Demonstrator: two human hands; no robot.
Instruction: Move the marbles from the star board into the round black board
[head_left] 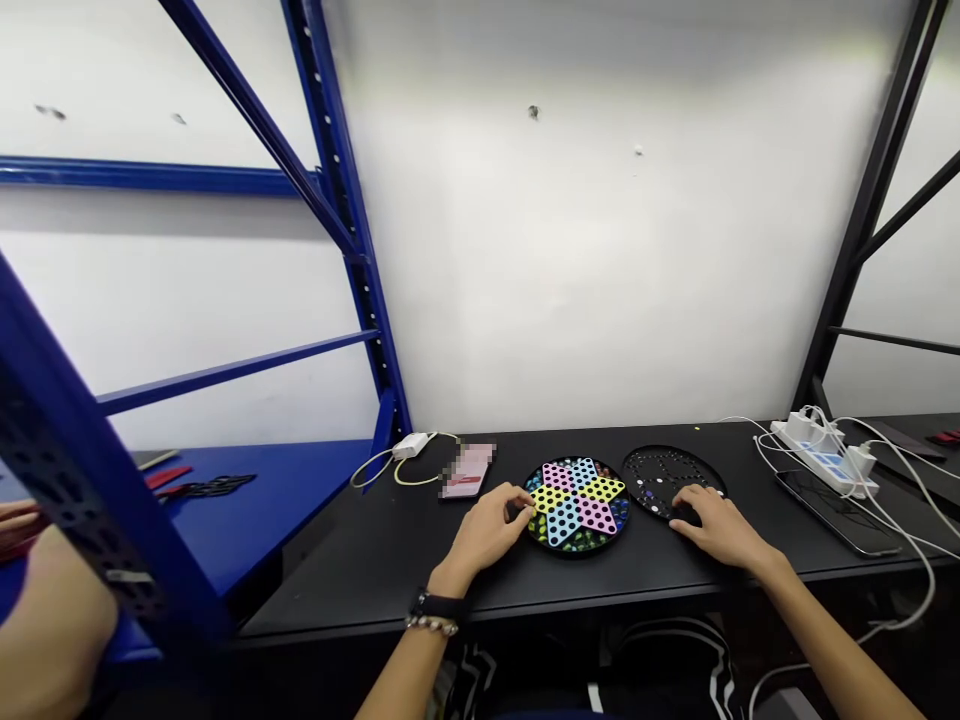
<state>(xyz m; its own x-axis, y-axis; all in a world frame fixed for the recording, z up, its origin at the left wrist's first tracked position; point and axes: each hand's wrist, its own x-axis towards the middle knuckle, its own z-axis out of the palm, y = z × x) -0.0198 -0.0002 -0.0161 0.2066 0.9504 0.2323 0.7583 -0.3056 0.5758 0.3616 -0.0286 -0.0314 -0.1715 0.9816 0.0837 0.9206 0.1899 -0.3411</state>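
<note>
A round Chinese-checkers board with a six-pointed star in pink, blue, yellow and green sits on the black table. My left hand rests at the board's left rim, fingers curled against its edge. Just right of it lies a round black tray with small marbles in it. My right hand lies on the tray's near edge, fingers bent down onto it; whether they pinch a marble is hidden.
A pink phone and a white charger with cable lie left of the board. A white power strip and a dark phone sit at the right. Blue shelving stands left; another person's arm shows at bottom left.
</note>
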